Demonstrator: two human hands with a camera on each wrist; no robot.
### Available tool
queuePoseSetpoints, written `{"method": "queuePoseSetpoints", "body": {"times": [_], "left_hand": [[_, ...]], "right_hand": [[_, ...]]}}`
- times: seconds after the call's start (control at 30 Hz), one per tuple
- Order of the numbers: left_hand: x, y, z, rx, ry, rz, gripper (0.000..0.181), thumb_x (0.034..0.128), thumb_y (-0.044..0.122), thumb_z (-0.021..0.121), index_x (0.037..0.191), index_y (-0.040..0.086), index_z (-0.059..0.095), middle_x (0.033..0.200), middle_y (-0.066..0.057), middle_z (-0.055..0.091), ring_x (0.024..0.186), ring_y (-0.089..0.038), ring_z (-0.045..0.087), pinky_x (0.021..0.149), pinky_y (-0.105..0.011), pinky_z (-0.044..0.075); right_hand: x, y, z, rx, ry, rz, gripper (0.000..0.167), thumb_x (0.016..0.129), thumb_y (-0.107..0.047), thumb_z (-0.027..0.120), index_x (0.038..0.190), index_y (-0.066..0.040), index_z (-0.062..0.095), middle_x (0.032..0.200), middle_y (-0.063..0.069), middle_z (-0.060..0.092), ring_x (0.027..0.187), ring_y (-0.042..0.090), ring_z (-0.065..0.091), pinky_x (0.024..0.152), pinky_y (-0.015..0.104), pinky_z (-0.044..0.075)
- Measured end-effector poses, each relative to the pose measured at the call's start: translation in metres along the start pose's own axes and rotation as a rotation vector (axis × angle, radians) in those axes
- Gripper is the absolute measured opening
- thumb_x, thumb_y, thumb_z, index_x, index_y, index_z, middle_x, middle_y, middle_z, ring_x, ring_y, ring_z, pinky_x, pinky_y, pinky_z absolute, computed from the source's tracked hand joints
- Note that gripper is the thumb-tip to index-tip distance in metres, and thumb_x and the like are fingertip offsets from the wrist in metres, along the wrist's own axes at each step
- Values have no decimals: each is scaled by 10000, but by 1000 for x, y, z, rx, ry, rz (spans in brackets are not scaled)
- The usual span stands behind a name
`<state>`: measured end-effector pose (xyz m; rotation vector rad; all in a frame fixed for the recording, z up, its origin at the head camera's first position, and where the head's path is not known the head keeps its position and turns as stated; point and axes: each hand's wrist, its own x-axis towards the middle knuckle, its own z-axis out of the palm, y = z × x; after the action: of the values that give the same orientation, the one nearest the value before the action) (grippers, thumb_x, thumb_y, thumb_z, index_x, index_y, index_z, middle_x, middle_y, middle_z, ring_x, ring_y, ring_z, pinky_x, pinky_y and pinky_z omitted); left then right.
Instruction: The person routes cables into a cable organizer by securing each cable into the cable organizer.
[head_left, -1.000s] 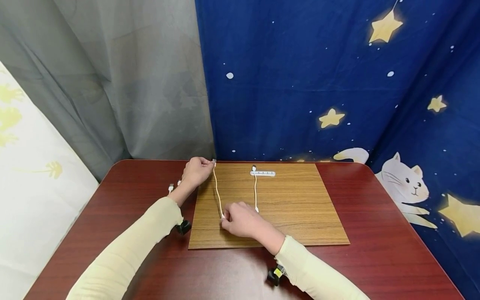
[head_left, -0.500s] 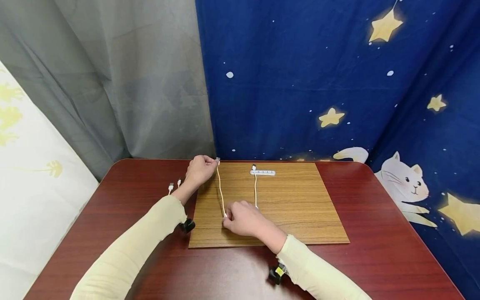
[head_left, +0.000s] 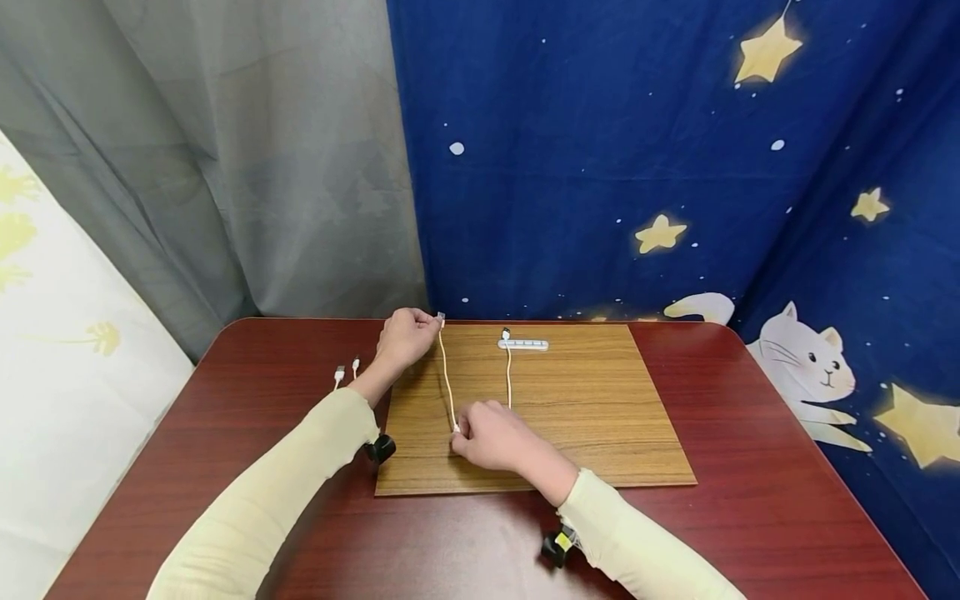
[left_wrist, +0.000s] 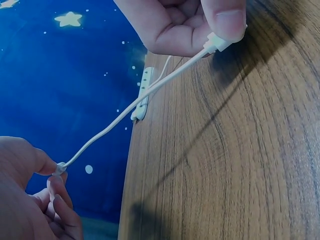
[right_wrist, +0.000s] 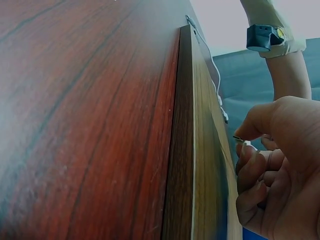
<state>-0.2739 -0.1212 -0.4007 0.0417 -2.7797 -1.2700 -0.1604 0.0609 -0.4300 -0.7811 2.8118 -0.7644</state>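
A short white USB cable (head_left: pixel 447 375) hangs stretched between both hands, raised over the wood-grain board (head_left: pixel 592 417); its shadow falls on the board in the left wrist view. My left hand (head_left: pixel 408 336) pinches the USB plug (head_left: pixel 441 317) at the cable's far end, near the board's back edge. With thumb and fingers, my right hand (head_left: pixel 491 435) pinches the smaller connector (left_wrist: pixel 218 43) at the near end, partly hidden by the fingers. To the right, a second white cable (head_left: pixel 509 375) runs from the white slotted cable holder (head_left: pixel 532 344), its near end hidden behind my right hand.
Left of the board, two white cable ends (head_left: pixel 340 375) lie on the red-brown table (head_left: pixel 277 367), partly covered by my left arm. Gray and blue curtains (head_left: pixel 525 208) hang behind the table's back edge. Black wrist cameras (head_left: pixel 381 448) sit under both sleeves.
Both hands have shifted slightly to the right, carrying the stretched cable with them. The second cable's near end has become hidden behind my right hand.
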Motion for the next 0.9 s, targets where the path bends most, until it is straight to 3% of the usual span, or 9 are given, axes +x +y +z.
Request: {"method": "queuePoseSetpoints", "body": {"times": [0.9], "left_hand": [[8,17,15,-11,11,39,271,947,371,653,907,123,753,873,-3,714,855,-247,623,754,-430,474]], "right_hand": [[-6,14,-9,36,17,21,255,872,-160,703,675,-180,542,583,-69,492,506,87,466,495,279,388]]}}
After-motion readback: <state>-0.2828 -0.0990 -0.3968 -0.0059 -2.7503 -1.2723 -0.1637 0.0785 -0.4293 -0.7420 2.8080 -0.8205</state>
